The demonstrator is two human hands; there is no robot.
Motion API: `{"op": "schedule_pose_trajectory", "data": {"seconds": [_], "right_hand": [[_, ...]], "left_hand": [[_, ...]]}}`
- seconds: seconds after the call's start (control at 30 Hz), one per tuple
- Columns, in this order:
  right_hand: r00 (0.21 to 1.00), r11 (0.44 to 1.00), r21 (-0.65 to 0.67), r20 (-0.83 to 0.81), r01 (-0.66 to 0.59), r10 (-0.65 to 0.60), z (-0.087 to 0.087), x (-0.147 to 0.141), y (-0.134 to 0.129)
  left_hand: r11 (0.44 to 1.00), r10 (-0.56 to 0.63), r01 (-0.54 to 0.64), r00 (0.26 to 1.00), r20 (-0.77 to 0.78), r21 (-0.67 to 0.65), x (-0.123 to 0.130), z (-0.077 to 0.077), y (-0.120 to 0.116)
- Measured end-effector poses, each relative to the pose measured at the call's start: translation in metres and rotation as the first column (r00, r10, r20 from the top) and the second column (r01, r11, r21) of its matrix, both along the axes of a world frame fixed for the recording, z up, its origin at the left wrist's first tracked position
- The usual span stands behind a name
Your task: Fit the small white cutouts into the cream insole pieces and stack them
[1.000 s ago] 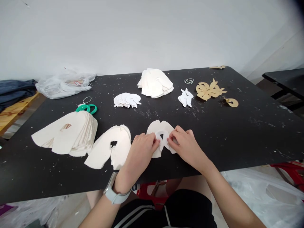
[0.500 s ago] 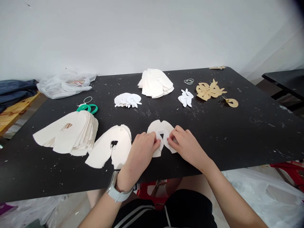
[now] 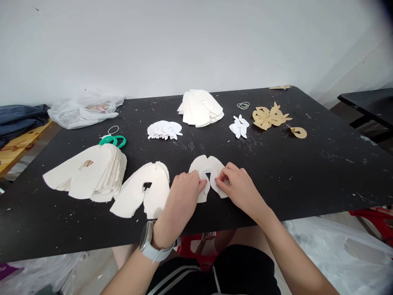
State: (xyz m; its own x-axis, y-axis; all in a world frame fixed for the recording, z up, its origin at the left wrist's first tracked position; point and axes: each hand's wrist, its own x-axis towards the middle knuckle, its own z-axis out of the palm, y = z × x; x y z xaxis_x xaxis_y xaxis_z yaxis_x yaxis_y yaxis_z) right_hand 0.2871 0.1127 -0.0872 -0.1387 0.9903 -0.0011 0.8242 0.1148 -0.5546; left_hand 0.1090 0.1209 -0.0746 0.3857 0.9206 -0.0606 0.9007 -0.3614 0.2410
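Observation:
Near the front of the black table lies a cream U-shaped piece (image 3: 199, 162) with a smaller white U-shaped piece (image 3: 208, 172) on top of it. My left hand (image 3: 186, 190) has its fingers closed at the left side of the small white piece. On the other side, my right hand (image 3: 238, 184) pinches the right edge of that piece between thumb and fingers. Left of my left hand are a few cream arch-shaped pieces (image 3: 129, 196) and a thick stack of cream pieces (image 3: 92, 164).
Green-handled scissors (image 3: 119, 141) touch the thick stack. Farther back are fanned white pieces (image 3: 164, 129), a cream pile (image 3: 201, 107), white cutouts (image 3: 239, 127), rubber bands (image 3: 243, 105) and tan paper cutouts (image 3: 268, 117). A plastic bag (image 3: 84, 112) lies back left.
My left thumb has shifted slightly at the left edge of the small white piece. My right hand stays nearly in place; the whole view has moved a little.

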Motion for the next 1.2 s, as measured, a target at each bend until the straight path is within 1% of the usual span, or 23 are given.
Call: {"op": "schedule_pose_trajectory", "data": {"seconds": [0.1,0.17,0.27,0.37,0.47,0.6,0.73,0.83,1.0,1.2], "right_hand": [[1.000,1.000,0.006,-0.018,-0.007,0.007,0.000,0.001,0.000],[0.998,1.000,0.017,-0.055,-0.004,0.005,0.001,0.002,-0.001],[0.988,0.999,0.032,-0.156,-0.002,0.007,0.004,0.006,-0.005],[0.975,0.996,0.090,-0.220,-0.019,0.039,0.007,0.010,-0.012],[0.976,0.980,0.174,-0.180,-0.092,0.123,0.006,0.011,-0.018],[0.974,0.957,0.218,-0.076,-0.191,0.212,-0.001,0.008,-0.019],[0.972,0.941,0.251,0.008,-0.229,0.235,-0.007,0.005,-0.016],[0.967,0.929,0.272,0.032,-0.251,0.252,-0.008,0.005,-0.015],[0.962,0.916,0.297,0.033,-0.269,0.271,-0.008,0.004,-0.015],[0.962,0.930,0.253,0.029,-0.269,0.270,-0.006,0.003,-0.014]], "left_hand": [[1.000,0.001,-0.001,1.000,0.029,-0.001,-0.001,-0.001,0.001],[1.000,0.006,-0.008,0.998,0.064,0.029,-0.001,-0.001,-0.001],[0.996,0.005,-0.019,0.989,0.146,0.092,-0.003,0.001,-0.007],[0.990,-0.028,-0.005,0.973,0.230,0.142,-0.007,0.004,-0.014],[0.989,-0.052,0.010,0.956,0.288,0.145,-0.012,0.003,-0.017],[0.992,-0.084,0.050,0.952,0.293,0.119,-0.013,-0.002,-0.016],[0.995,-0.085,0.065,0.959,0.271,0.080,-0.010,-0.010,-0.016],[0.996,-0.071,0.056,0.963,0.260,0.065,-0.010,-0.014,-0.016],[0.996,-0.070,0.053,0.964,0.258,0.073,-0.009,-0.014,-0.016],[0.994,-0.087,0.068,0.964,0.251,0.084,-0.008,-0.013,-0.016]]}}
